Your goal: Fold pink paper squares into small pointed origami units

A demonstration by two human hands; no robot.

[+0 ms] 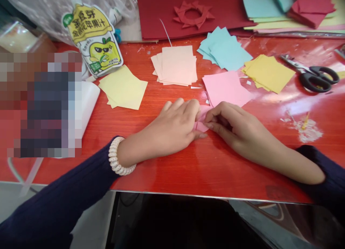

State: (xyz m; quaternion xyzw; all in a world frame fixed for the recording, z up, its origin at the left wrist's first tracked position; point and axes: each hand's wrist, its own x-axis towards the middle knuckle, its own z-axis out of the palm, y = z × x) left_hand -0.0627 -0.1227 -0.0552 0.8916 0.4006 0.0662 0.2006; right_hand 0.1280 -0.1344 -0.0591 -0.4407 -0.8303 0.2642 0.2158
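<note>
While the red desk [167, 173] stretched beneath everything, my left hand [175, 125] and right hand [237, 127] met on the near side of the pink stack [225, 87], both pinching one small pink paper [201, 127]. I seemed mid-fold; next called for aligned edges, then a firm crease.

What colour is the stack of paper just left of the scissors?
The paper stack is yellow; it shows best in the head view.
</note>
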